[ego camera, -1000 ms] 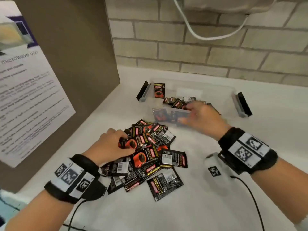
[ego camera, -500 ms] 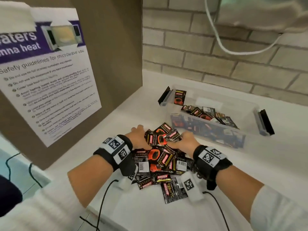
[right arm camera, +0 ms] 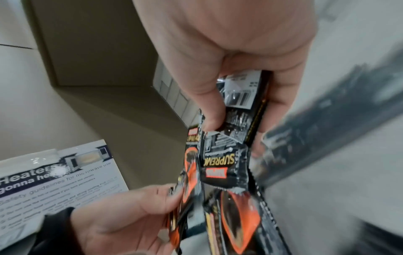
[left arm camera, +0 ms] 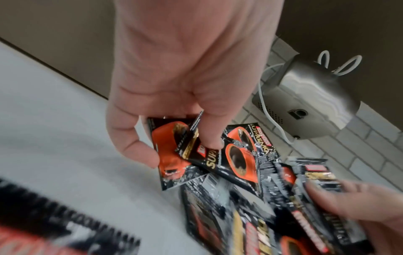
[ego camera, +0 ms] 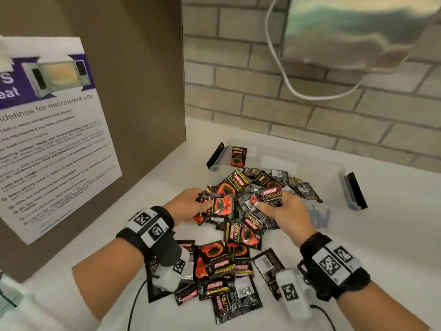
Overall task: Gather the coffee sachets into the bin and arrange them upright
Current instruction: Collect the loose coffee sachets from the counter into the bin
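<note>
Both hands, pressed low on the pile half a second ago, are now raised above the counter with a clutch of sachets squeezed between them. The left hand [ego camera: 188, 206] has its thumb and fingers curled round several black-and-orange coffee sachets [ego camera: 223, 206]; the left wrist view shows the thumb [left arm camera: 212, 138] pressing on the face of one printed with an orange cup. The right hand [ego camera: 284, 211] grips the other side of the bunch, thumb on top of a packet labelled SUPREMO, and in the right wrist view the thumb [right arm camera: 209, 110] and fingers pinch a packet showing its barcode back. A few packets dangle from the underside of the bunch.

Below the wrists, the loose pile [ego camera: 222, 271] lies flat and overlapping on the white counter [ego camera: 393, 247]. Just beyond the hands stands the clear plastic bin [ego camera: 334, 163] with a black latch at each end. One sachet stands upright [ego camera: 238, 156] against its left end wall; others lie jumbled on its floor [ego camera: 281, 177].

To the left, a brown panel carries a microwave safety poster [ego camera: 55, 139]. Behind the bin is a brick wall [ego camera: 238, 80], with a metal appliance [ego camera: 358, 32] and a white cable [ego camera: 281, 65] mounted above.
</note>
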Demonstrator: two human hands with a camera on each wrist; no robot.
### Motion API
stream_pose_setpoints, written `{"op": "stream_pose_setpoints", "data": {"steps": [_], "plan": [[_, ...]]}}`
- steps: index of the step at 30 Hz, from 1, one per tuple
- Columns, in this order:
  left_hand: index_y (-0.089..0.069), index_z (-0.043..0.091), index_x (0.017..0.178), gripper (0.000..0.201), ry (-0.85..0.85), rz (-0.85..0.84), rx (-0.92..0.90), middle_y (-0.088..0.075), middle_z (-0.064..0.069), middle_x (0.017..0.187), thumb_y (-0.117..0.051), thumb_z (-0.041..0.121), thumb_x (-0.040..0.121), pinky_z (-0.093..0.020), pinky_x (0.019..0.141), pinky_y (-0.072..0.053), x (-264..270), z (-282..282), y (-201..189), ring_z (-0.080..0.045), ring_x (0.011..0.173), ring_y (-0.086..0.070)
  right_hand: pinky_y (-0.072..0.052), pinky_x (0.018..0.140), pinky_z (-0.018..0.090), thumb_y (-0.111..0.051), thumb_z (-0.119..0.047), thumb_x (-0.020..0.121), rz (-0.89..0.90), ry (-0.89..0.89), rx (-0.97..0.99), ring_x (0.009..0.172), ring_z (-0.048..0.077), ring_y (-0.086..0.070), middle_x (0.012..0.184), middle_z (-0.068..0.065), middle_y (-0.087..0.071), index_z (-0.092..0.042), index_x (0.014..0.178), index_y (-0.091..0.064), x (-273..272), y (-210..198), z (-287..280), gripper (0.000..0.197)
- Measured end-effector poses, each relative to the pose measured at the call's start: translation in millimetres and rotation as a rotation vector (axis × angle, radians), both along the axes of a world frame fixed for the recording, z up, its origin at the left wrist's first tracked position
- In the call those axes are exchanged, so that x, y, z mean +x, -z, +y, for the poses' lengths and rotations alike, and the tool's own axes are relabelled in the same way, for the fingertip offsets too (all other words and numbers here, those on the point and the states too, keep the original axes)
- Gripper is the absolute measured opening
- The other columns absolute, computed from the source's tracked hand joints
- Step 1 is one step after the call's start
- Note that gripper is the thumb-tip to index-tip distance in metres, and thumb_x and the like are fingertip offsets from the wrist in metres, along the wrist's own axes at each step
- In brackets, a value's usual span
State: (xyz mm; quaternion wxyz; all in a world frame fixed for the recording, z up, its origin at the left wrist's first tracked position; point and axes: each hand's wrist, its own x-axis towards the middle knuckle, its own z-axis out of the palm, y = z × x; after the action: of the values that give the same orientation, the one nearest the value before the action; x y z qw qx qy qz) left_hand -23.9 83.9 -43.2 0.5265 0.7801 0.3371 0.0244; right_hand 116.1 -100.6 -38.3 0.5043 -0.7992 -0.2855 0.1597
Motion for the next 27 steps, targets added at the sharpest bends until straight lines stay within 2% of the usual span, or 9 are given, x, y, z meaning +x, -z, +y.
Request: {"op": "stream_pose_setpoints", "data": {"steps": [2, 4, 8, 11, 15, 18, 22, 25, 27], "plan": [[-0.056, 0.014, 0.105, 0.017, -0.012, 0.0, -0.005, -0.063, -0.012, 0.098, -0.056, 0.025, 0.092, -0.036, 0.079, -0.05, 1, 7, 1, -0.02, 0.085, -0.058, -0.051, 0.079, 0.03, -0.071, -0.017, 0.08, -0.123, 0.073, 0.014, 0.085, 0.017, -0.066, 0.085, -0.004, -0.069, -0.016, 0.084, -0.065, 8, -20, -9, 0.007], [-0.057, 0.011, 0.104, 0.019, 0.007, 0.022, 0.017, -0.064, -0.011, 0.093, -0.056, 0.025, 0.092, -0.034, 0.075, -0.05, 3, 11, 1, -0.02, 0.081, -0.059, -0.05, 0.078, 0.03, -0.071, -0.018, 0.081, -0.21, 0.19, 0.092, 0.083, 0.017, -0.063, 0.086, -0.001, -0.068, -0.017, 0.087, -0.062, 23, -37, -17, 0.01], [-0.058, 0.015, 0.096, 0.01, 0.086, 0.037, 0.056, -0.067, -0.004, 0.088, -0.055, 0.024, 0.092, -0.022, 0.061, -0.051, 11, 11, -4, -0.013, 0.073, -0.064, -0.045, 0.065, 0.021, -0.066, -0.022, 0.085, -0.213, 0.384, 0.242, 0.074, 0.007, -0.058, 0.084, -0.006, -0.062, -0.016, 0.097, -0.057, 57, -63, -23, 0.016], [-0.058, 0.016, 0.1, 0.012, 0.165, 0.002, 0.094, -0.069, -0.005, 0.092, -0.055, 0.025, 0.092, -0.027, 0.065, -0.055, 21, 9, -16, -0.013, 0.076, -0.066, -0.045, 0.073, 0.027, -0.061, -0.017, 0.089, -0.108, 0.496, 0.265, 0.083, 0.015, -0.057, 0.092, -0.002, -0.06, -0.017, 0.101, -0.051, 89, -58, -17, 0.016], [-0.057, 0.016, 0.111, 0.02, 0.223, -0.071, 0.105, -0.068, -0.002, 0.097, -0.055, 0.023, 0.092, -0.017, 0.056, -0.051, 39, 2, -40, -0.009, 0.078, -0.067, -0.047, 0.082, 0.03, -0.064, -0.02, 0.083, 0.001, 0.338, -0.212, 0.098, 0.024, -0.058, 0.108, 0.006, -0.06, -0.005, 0.12, -0.045, 123, -26, -14, 0.044], [-0.057, 0.016, 0.11, 0.02, 0.285, -0.11, 0.122, -0.066, 0.0, 0.093, -0.056, 0.023, 0.092, -0.014, 0.054, -0.05, 63, -8, -58, -0.009, 0.075, -0.066, -0.045, 0.098, 0.038, -0.058, -0.03, 0.087, -0.056, 0.27, -0.528, 0.12, 0.032, -0.049, 0.131, 0.015, -0.047, -0.009, 0.137, -0.035, 129, -10, -20, 0.059], [-0.056, 0.014, 0.105, 0.018, 0.302, -0.122, 0.173, -0.066, -0.005, 0.099, -0.056, 0.026, 0.091, -0.022, 0.064, -0.056, 111, -24, -71, -0.016, 0.081, -0.066, -0.04, 0.103, 0.038, -0.056, -0.018, 0.089, -0.194, 0.425, -0.259, 0.123, 0.032, -0.045, 0.133, 0.018, -0.047, -0.012, 0.13, -0.048, 123, -10, -29, 0.043], [-0.054, 0.007, 0.114, 0.033, 0.277, -0.101, 0.209, -0.063, -0.011, 0.109, -0.058, 0.029, 0.09, -0.021, 0.058, -0.055, 143, -34, -75, -0.018, 0.077, -0.065, -0.039, 0.103, 0.04, -0.053, -0.006, 0.088, -0.243, 0.439, -0.059, 0.12, 0.03, -0.046, 0.122, 0.014, -0.052, -0.009, 0.12, -0.057, 114, -8, -37, 0.032], [-0.057, 0.004, 0.101, 0.034, 0.302, -0.087, 0.162, -0.063, -0.02, 0.108, -0.064, 0.034, 0.086, -0.032, 0.072, -0.059, 156, -37, -75, -0.024, 0.08, -0.069, -0.04, 0.102, 0.043, -0.053, -0.005, 0.088, -0.25, 0.425, 0.013, 0.118, 0.029, -0.048, 0.119, 0.011, -0.052, -0.011, 0.115, -0.059, 105, -8, -43, 0.028]]}}
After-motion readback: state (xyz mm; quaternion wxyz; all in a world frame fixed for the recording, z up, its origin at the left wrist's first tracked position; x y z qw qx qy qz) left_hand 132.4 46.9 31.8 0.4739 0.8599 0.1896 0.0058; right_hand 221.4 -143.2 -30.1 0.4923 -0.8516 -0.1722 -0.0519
